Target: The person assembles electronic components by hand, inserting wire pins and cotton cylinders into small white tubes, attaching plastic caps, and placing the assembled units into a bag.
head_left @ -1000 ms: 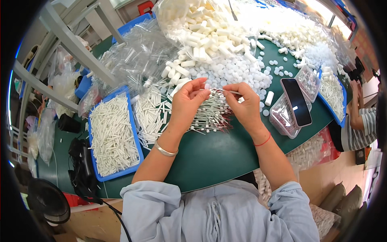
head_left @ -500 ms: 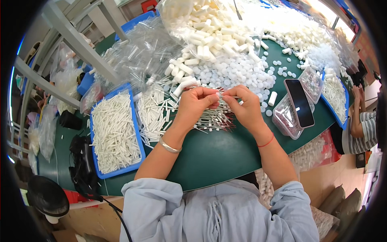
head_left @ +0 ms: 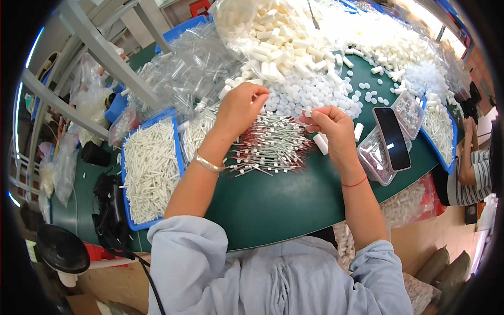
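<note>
My left hand (head_left: 240, 111) is closed with its fingers bent together, over the near edge of the white foam cylinders (head_left: 274, 71); what is in its fingertips, if anything, I cannot make out. In a pinch, my right hand (head_left: 335, 130) holds a small whitish piece (head_left: 307, 112) in front of the translucent white round caps (head_left: 320, 94). Between and below the hands lies a heap of thin sticks (head_left: 273, 144) with small white tips and dark red ends. Beside my right hand, a white cylinder (head_left: 321, 143) rests at the heap's right edge.
A blue tray (head_left: 183, 167) of thin white tubes stands at left, with clear plastic tubes (head_left: 184, 68) behind. At right are a phone (head_left: 391, 139), a clear box (head_left: 374, 161) and another blue tray (head_left: 450, 167). A person's arm (head_left: 465, 157) shows at far right.
My hands have come apart from their meeting point over the stick heap. The left went up and leftward, the right a little to the right, uncovering the heap and the cylinder beside it.
</note>
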Demonstrator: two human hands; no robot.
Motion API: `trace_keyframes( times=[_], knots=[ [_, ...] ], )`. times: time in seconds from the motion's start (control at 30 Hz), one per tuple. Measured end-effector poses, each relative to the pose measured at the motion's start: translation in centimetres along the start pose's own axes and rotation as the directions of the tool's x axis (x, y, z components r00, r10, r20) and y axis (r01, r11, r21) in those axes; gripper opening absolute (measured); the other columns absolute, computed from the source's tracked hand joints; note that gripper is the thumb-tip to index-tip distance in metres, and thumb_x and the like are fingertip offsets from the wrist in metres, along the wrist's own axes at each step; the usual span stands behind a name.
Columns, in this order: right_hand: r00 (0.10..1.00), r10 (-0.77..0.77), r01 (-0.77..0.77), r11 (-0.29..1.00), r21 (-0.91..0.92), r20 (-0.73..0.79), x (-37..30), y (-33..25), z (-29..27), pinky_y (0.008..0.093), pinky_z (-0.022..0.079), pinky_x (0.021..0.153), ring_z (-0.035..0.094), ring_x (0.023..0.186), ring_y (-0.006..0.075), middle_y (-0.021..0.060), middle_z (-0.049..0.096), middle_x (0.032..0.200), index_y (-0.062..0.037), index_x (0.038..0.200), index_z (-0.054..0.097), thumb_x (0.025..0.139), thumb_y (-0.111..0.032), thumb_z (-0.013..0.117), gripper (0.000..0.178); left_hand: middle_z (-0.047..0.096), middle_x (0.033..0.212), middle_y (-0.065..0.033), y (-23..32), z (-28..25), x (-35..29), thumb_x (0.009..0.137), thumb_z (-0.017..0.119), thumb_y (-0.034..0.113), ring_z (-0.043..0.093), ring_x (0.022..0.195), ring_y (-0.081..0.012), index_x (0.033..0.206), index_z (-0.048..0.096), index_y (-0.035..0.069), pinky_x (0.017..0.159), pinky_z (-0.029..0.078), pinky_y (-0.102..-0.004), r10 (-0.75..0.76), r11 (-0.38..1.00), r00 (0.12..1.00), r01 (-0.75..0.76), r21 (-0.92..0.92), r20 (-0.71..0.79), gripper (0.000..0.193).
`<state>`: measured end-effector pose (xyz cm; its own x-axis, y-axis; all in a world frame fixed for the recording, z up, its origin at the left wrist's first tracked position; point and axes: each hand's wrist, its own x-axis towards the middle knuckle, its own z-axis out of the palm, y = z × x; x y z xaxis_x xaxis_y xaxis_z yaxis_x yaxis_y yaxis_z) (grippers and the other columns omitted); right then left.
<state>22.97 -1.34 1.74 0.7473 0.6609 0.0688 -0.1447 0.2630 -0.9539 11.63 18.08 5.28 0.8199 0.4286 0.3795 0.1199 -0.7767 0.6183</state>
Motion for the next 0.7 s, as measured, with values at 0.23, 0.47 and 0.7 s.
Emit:
trace_keyframes(
  times=[0.23, 0.47, 0.7],
  knots=[
    [0.997, -0.071, 0.071, 0.997, 0.034, -0.009, 0.1, 0.3, -0.2, 0.0273, 0.052, 0.073, 0.067, 0.082, 0.0184, 0.0103, 0.066, 0.089, 0.0023, 0.096, 0.059, 0.088, -0.010, 0.062, 0.015, 0.068, 0.080, -0.0143, -3.6, 0.4, 2.0, 0.074, 0.069, 0.024, 0.065, 0.084, -0.0317, 0.078, 0.072, 0.008, 0.073, 0.052, -0.0418, -0.113, 0.831, 0.949, -0.072, 0.552, 0.293, 0.016],
    [0.978, -0.185, 0.189, 0.981, 0.033, -0.092, 0.3, 0.5, -0.1, 0.0231, 0.048, 0.074, 0.062, 0.079, 0.0104, 0.0038, 0.065, 0.089, -0.0027, 0.092, 0.063, 0.089, -0.017, 0.066, 0.014, 0.069, 0.089, -0.0131, -2.5, -0.8, 1.8, 0.073, 0.072, 0.024, 0.066, 0.083, -0.0289, 0.095, 0.065, 0.006, 0.074, 0.051, -0.0376, -0.137, 0.972, 0.981, 0.106, 0.211, 0.138, 0.029],
    [0.992, -0.120, 0.122, 0.992, -0.044, 0.051, 0.0, 1.2, 0.2, 0.0212, 0.048, 0.072, 0.061, 0.075, 0.0091, 0.0037, 0.066, 0.090, 0.0006, 0.094, 0.065, 0.090, -0.015, 0.066, 0.016, 0.068, 0.089, -0.0093, -2.4, -2.1, 1.0, 0.077, 0.073, 0.012, 0.064, 0.081, -0.0169, 0.099, 0.062, 0.001, 0.072, 0.051, -0.0295, -0.175, 0.962, 0.973, 0.202, -0.186, 0.153, 0.027]
  ],
)
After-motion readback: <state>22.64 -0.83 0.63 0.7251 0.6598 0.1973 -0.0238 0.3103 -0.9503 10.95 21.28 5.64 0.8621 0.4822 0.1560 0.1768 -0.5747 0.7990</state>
